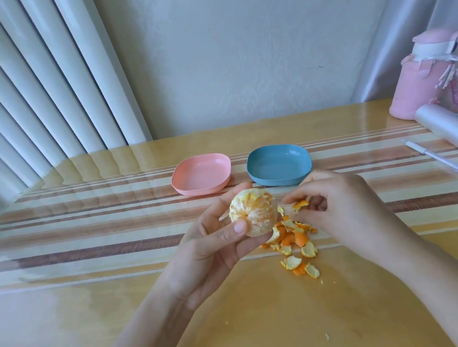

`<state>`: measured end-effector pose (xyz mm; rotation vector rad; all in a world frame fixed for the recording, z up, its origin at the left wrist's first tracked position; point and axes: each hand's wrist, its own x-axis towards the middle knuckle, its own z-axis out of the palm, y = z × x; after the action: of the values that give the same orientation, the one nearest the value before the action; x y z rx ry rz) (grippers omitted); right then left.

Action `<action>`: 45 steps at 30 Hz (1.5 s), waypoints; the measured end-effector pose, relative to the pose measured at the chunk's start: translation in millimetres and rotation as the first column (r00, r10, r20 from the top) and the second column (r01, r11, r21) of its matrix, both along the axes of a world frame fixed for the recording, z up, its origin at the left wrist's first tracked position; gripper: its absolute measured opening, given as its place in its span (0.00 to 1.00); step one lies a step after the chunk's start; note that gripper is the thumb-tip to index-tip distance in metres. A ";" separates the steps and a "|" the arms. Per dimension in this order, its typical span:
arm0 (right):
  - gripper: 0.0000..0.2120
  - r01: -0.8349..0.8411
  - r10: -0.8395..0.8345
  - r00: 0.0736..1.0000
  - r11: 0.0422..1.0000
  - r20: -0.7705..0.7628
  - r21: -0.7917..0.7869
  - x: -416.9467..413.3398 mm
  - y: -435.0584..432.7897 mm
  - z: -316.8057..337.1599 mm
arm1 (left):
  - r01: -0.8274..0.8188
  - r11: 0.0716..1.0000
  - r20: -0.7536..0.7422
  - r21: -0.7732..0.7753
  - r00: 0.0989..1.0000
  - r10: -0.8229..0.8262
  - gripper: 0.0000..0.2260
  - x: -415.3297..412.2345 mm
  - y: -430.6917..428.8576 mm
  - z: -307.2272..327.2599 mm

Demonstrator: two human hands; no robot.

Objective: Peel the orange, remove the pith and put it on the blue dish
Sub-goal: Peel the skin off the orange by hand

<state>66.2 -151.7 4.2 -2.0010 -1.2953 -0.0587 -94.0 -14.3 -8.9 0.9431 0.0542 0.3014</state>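
Blue plastic dish (279,166) sat beside a pink dish (201,174). Left hand (209,247) gripped the peeled orange (255,214); right hand (344,207) pinched peel (300,204).

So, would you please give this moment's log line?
left hand: holds orange | right hand: pinches peel scrap | blue dish: without orange | peel pile: on table

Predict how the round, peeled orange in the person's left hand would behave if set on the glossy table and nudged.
Being near-round, the peeled orange would probably roll on the glossy wooden table. The left hand holds it between thumb and fingers, so it seems light. Its bare, pith-flecked segments look soft; hard squeezing might burst them.
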 end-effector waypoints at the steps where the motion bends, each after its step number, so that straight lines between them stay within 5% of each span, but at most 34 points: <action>1: 0.13 0.004 -0.004 1.000 0.999 -0.001 -0.048 -0.3 -0.6 0.6 | -0.003 1.000 0.003 -0.011 1.000 0.003 0.32 0.1 0.4 0.1; 9: 0.15 0.025 -0.017 0.999 0.982 0.043 -0.187 0.1 -5.2 2.9 | -0.038 0.994 -0.080 -0.104 0.996 0.029 0.26 4.1 -1.0 -1.7; 15: 0.03 -0.099 0.087 0.992 0.986 0.094 0.137 -3.2 -4.8 7.3 | -0.066 0.989 -0.117 -0.133 0.992 0.051 0.27 4.4 0.0 -2.7; 18: 0.05 -0.225 0.196 0.971 0.940 0.136 0.255 -10.3 -3.8 7.3 | -0.078 0.988 -0.125 -0.131 0.990 0.062 0.24 4.5 -2.4 -0.7; 28: 0.14 -0.359 0.326 0.931 0.899 0.161 0.253 -17.7 -0.1 0.2 | -0.039 0.999 -0.207 0.014 0.977 0.041 0.22 3.5 -12.3 2.6; 35: 0.12 -0.324 0.290 0.945 0.890 0.150 0.322 -9.3 -2.5 5.2 | 0.025 0.999 -0.098 0.042 0.995 -0.021 0.16 -2.5 -1.6 5.6; 45: 0.13 -0.378 0.309 0.916 0.877 0.255 0.297 -15.9 -4.7 7.4 | -0.129 0.981 -0.048 0.145 0.989 0.138 0.28 -1.9 -4.0 4.3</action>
<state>50.3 -156.5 11.7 -1.4757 -1.6329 -0.3017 -95.8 -18.3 -4.6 1.0913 0.1514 0.4063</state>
